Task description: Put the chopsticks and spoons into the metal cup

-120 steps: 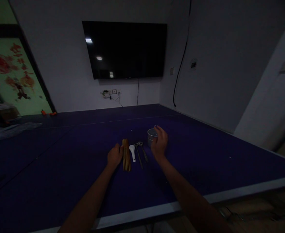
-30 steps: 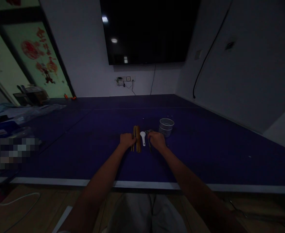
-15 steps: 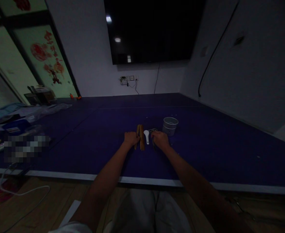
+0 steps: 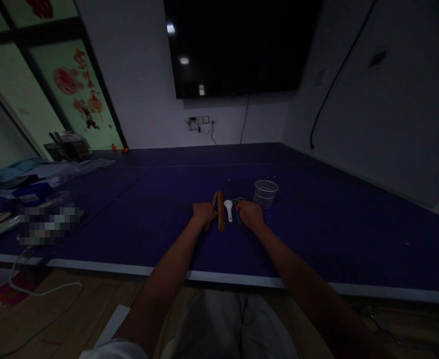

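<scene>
My left hand (image 4: 204,212) is closed on a few wooden chopsticks (image 4: 215,199), which slant with their lower ends toward the left. Just right of them, more chopsticks (image 4: 221,214) lie side by side in a bundle on the purple tabletop. A white spoon (image 4: 229,209) rests next to the bundle, its bowl pointing away from me. My right hand (image 4: 251,214) has its fingers closed on what looks like a pair of scissors (image 4: 238,200); grey loops show at the top, a thin dark part below, and the hand covers much of it. Behind that hand stands a round, open-topped container (image 4: 266,193).
The purple table (image 4: 159,199) has a pale front edge. Bags, cloth and a blue box (image 4: 33,193) crowd its left side. A white cable (image 4: 51,291) hangs down to the floor. At the far side are wall sockets (image 4: 200,120) beneath a large television (image 4: 242,50).
The view has shifted slightly. The lower ends of the chopsticks in my left hand have moved a little left, away from the bundle. My right hand stays by the scissors.
</scene>
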A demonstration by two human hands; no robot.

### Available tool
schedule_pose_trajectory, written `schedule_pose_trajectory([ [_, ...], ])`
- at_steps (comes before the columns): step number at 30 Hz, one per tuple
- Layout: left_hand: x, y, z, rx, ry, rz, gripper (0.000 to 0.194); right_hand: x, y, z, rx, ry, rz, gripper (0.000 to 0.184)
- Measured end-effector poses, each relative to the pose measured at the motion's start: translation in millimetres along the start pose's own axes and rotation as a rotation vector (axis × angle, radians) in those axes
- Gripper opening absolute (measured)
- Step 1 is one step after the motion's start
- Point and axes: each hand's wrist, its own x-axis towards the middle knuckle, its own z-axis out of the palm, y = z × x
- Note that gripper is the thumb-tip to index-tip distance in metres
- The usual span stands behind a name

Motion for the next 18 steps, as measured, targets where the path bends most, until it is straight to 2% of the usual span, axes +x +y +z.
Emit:
schedule_pose_trajectory([
  [10, 0, -6, 2.2, -0.04, 0.001, -0.005, 0.041, 0, -3, -3, -0.008, -0.038, 0.009, 0.027],
  [18, 1, -8, 1.9, -0.155, 0.111, -0.098, 0.043, 0, -4, -2, 0.006, -0.04, 0.02, 0.027],
])
